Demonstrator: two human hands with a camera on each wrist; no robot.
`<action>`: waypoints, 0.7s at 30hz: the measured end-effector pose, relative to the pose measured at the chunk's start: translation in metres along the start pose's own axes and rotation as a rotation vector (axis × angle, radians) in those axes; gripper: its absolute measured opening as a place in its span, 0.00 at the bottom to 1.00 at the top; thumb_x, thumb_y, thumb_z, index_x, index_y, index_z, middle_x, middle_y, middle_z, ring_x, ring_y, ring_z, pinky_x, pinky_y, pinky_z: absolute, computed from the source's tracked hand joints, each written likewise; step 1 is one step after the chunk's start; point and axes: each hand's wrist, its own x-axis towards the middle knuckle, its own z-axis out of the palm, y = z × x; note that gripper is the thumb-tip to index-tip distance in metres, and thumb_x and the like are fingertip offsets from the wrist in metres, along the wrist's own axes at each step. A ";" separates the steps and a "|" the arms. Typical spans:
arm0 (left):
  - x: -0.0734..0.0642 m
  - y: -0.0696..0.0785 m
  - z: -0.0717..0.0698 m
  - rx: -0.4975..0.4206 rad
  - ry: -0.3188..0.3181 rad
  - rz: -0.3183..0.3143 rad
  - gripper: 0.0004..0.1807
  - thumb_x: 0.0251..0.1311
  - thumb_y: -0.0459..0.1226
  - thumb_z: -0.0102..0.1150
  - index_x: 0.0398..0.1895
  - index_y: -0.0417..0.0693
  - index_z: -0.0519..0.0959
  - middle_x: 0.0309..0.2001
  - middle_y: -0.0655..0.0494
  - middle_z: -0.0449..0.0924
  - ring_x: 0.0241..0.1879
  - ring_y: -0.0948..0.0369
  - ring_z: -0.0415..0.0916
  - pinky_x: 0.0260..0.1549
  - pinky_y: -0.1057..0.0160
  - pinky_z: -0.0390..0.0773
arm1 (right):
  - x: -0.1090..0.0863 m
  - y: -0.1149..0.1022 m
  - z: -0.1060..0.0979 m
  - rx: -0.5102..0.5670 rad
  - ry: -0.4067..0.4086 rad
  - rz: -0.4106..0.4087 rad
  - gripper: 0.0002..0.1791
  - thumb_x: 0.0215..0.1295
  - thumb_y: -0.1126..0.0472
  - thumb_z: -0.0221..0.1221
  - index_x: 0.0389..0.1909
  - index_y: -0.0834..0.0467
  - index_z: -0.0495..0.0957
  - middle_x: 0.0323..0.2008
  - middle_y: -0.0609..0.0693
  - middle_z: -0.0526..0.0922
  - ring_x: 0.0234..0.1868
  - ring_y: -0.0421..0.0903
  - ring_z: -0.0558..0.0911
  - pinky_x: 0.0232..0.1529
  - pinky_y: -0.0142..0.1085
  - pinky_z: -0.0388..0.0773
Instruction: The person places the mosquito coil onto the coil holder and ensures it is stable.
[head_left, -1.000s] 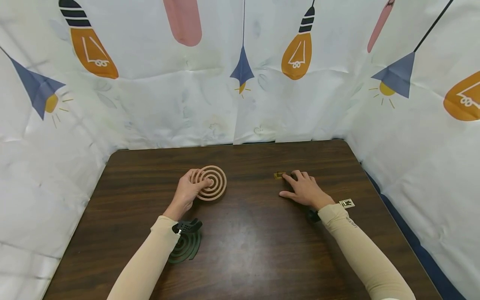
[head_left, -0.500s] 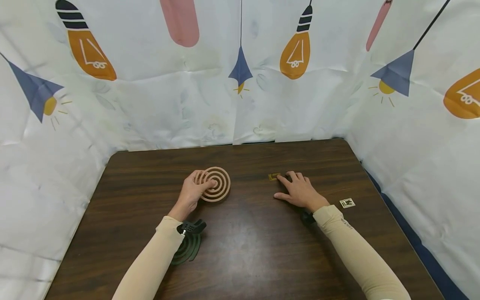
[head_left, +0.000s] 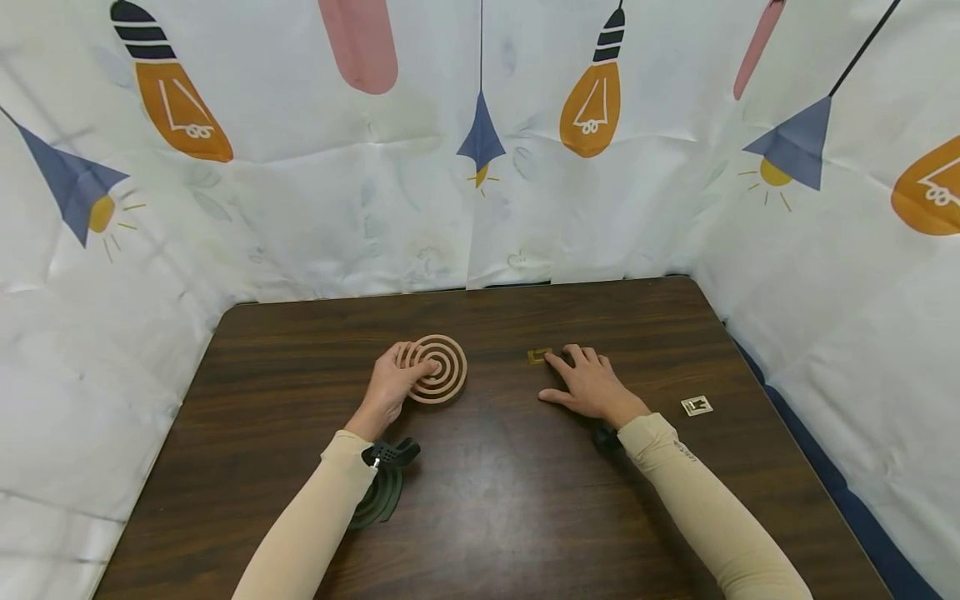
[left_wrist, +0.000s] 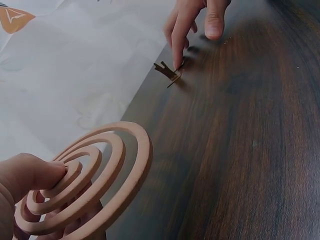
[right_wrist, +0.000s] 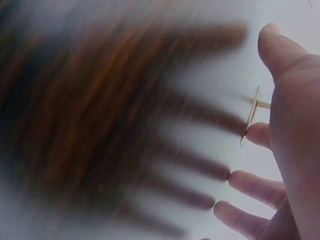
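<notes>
My left hand [head_left: 390,385] pinches a tan mosquito coil [head_left: 462,369] between thumb and fingers, thumb at its centre. In the left wrist view the coil [left_wrist: 144,150] is held tilted above the table. My right hand [head_left: 588,388] is spread low over the tabletop, its index fingertip touching the base of a small brass-coloured coil stand [head_left: 536,357]. The stand's forked prong [left_wrist: 166,71] points up in the left wrist view. From the right wrist, the stand's thin plate [right_wrist: 252,112] shows edge-on by the index finger.
A green mosquito coil [head_left: 380,500] lies on the dark wood table [head_left: 487,525], partly hidden under my left wrist. A silver-coloured coil stand [head_left: 697,406] lies right of my right forearm. Printed white cloth [head_left: 337,208] encloses the table's back and sides.
My right hand has slid the brass-coloured stand leftward across the table. My left hand has shifted slightly right with the tan coil. The silver-coloured stand now shows clear of my sleeve.
</notes>
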 end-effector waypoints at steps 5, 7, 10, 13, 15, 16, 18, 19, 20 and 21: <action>0.002 -0.001 0.004 -0.006 -0.005 -0.014 0.41 0.64 0.39 0.71 0.77 0.49 0.63 0.64 0.45 0.75 0.42 0.69 0.80 0.40 0.72 0.84 | 0.002 -0.005 0.002 0.014 -0.004 0.001 0.45 0.72 0.27 0.50 0.81 0.47 0.58 0.77 0.62 0.60 0.75 0.67 0.64 0.71 0.67 0.65; 0.003 -0.002 0.006 -0.004 -0.006 -0.017 0.42 0.64 0.39 0.71 0.78 0.49 0.62 0.65 0.45 0.74 0.41 0.69 0.81 0.38 0.72 0.83 | 0.003 -0.007 0.003 0.015 -0.002 -0.001 0.45 0.72 0.27 0.50 0.81 0.47 0.58 0.77 0.62 0.60 0.75 0.67 0.64 0.71 0.67 0.65; 0.005 -0.004 0.008 0.007 -0.004 -0.019 0.43 0.63 0.39 0.71 0.79 0.49 0.61 0.65 0.43 0.74 0.40 0.69 0.81 0.36 0.72 0.83 | 0.005 -0.009 0.004 0.013 -0.001 -0.005 0.45 0.72 0.27 0.50 0.81 0.46 0.58 0.77 0.62 0.60 0.75 0.66 0.64 0.71 0.67 0.65; 0.008 -0.005 0.011 0.002 -0.002 -0.019 0.43 0.63 0.39 0.72 0.79 0.49 0.61 0.65 0.43 0.74 0.40 0.68 0.81 0.36 0.71 0.83 | 0.005 -0.011 0.004 0.008 0.000 -0.007 0.45 0.72 0.27 0.49 0.82 0.46 0.58 0.77 0.62 0.60 0.75 0.66 0.64 0.71 0.66 0.65; 0.009 -0.006 0.013 -0.015 -0.006 -0.019 0.43 0.63 0.38 0.72 0.79 0.48 0.61 0.65 0.43 0.74 0.41 0.68 0.81 0.38 0.71 0.84 | 0.005 -0.013 0.004 0.010 0.003 -0.008 0.45 0.72 0.27 0.50 0.81 0.46 0.58 0.78 0.62 0.59 0.75 0.66 0.64 0.71 0.66 0.65; 0.010 -0.006 0.014 -0.021 -0.007 -0.019 0.43 0.63 0.37 0.71 0.79 0.48 0.61 0.65 0.42 0.74 0.42 0.68 0.81 0.38 0.71 0.84 | 0.005 -0.013 0.004 0.012 0.005 -0.010 0.45 0.72 0.27 0.50 0.81 0.46 0.58 0.78 0.62 0.59 0.75 0.66 0.63 0.71 0.66 0.65; 0.011 -0.006 0.016 -0.038 -0.010 -0.024 0.43 0.63 0.37 0.71 0.79 0.47 0.60 0.66 0.43 0.74 0.43 0.68 0.81 0.40 0.71 0.85 | 0.004 -0.014 0.004 0.020 0.007 -0.011 0.45 0.72 0.27 0.50 0.81 0.47 0.58 0.78 0.62 0.59 0.76 0.66 0.63 0.71 0.67 0.65; 0.011 -0.005 0.018 -0.041 -0.012 -0.027 0.43 0.64 0.36 0.71 0.79 0.47 0.60 0.66 0.43 0.74 0.43 0.68 0.81 0.40 0.71 0.85 | 0.004 -0.015 0.003 0.023 0.007 -0.012 0.45 0.72 0.27 0.50 0.81 0.47 0.58 0.78 0.62 0.59 0.76 0.67 0.63 0.71 0.67 0.65; 0.011 -0.005 0.019 -0.043 -0.016 -0.030 0.43 0.64 0.36 0.71 0.79 0.47 0.60 0.66 0.43 0.74 0.43 0.68 0.81 0.40 0.71 0.85 | 0.004 -0.016 0.003 0.025 0.008 -0.013 0.45 0.72 0.27 0.50 0.81 0.47 0.59 0.78 0.62 0.60 0.76 0.67 0.63 0.71 0.67 0.65; 0.011 -0.004 0.020 -0.042 -0.020 -0.033 0.42 0.64 0.36 0.71 0.79 0.47 0.61 0.65 0.42 0.74 0.43 0.68 0.81 0.40 0.71 0.85 | 0.004 -0.017 0.003 0.027 0.009 -0.013 0.45 0.72 0.27 0.51 0.81 0.47 0.59 0.78 0.63 0.60 0.76 0.67 0.63 0.71 0.67 0.65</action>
